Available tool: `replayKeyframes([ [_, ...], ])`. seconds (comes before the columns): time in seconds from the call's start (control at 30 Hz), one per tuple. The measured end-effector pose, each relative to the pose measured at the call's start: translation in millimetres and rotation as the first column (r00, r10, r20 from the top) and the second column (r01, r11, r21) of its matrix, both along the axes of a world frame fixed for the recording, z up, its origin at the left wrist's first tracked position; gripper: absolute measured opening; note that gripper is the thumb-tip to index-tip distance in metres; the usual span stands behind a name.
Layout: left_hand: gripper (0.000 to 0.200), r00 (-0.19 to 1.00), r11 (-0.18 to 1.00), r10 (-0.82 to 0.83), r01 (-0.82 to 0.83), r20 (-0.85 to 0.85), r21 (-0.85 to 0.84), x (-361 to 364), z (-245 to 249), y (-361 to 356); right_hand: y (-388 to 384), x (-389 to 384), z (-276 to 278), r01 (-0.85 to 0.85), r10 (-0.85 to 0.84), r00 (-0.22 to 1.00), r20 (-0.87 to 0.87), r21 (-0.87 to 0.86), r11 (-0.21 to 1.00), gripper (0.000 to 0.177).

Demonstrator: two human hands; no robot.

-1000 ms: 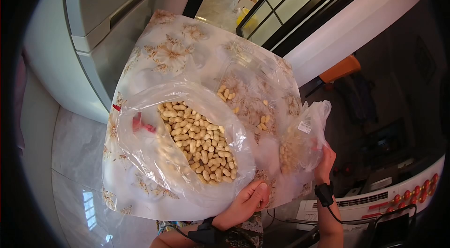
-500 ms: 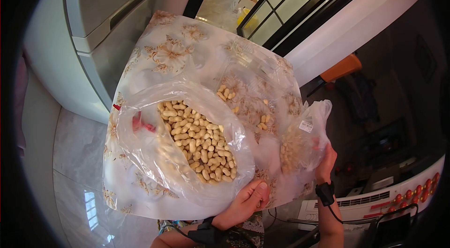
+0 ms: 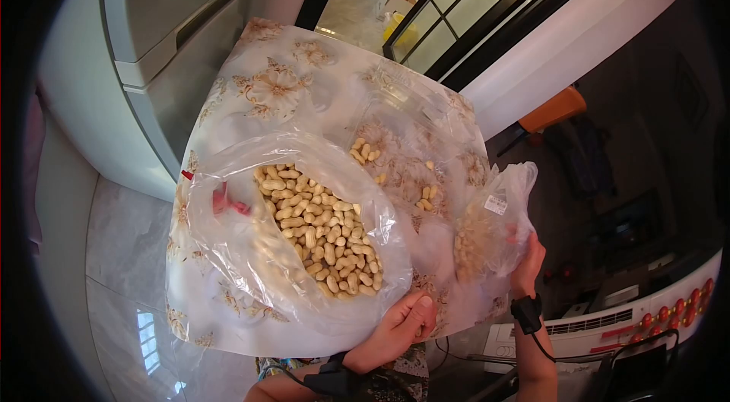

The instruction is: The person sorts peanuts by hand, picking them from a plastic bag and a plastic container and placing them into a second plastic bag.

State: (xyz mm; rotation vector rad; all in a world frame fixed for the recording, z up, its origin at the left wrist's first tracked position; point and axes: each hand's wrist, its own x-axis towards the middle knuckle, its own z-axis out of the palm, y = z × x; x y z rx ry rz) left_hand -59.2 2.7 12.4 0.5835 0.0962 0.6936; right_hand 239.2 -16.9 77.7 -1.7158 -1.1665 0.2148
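Two bags: I saw the big bag (image 3: 228,250) spread left of and around the centre of the frame, and the small bag (image 3: 490,231) right of it, both on the table (image 3: 304,90).
Nuts (image 3: 323,231): these lay heaped in the big bag's open mouth, near the centre; more showed through the small bag's cloudy plastic.
Left hand (image 3: 409,318): it was at the lower middle, by the big bag's lower right edge; its fingers were curled together under the thumb, and I could not tell whether they pinched any plastic.
Right hand (image 3: 528,264): it was clamped on the small bag's right side, its fingertips partly hidden by plastic.
Loose nuts (image 3: 427,197): I saw a few small groups right of centre, between the bags and a little higher.
Red strip (image 3: 228,202): it showed at the big bag's left end.
Tag (image 3: 496,204): it was white, on the small bag's upper part.
Straps (image 3: 526,314): each wrist wore a dark one.
Fridge (image 3: 190,3): it stood grey at upper left.
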Motion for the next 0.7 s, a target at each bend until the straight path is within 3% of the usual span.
replayKeyframes([
  [0.7, 0.033, 1.000, 1.000, -0.004, 0.004, -0.005, 0.017, -0.1, -0.3, -0.2, 0.5, 6.4, -4.8, 0.003, -0.002, 1.000, 0.027, -0.020, 1.000, 0.050],
])
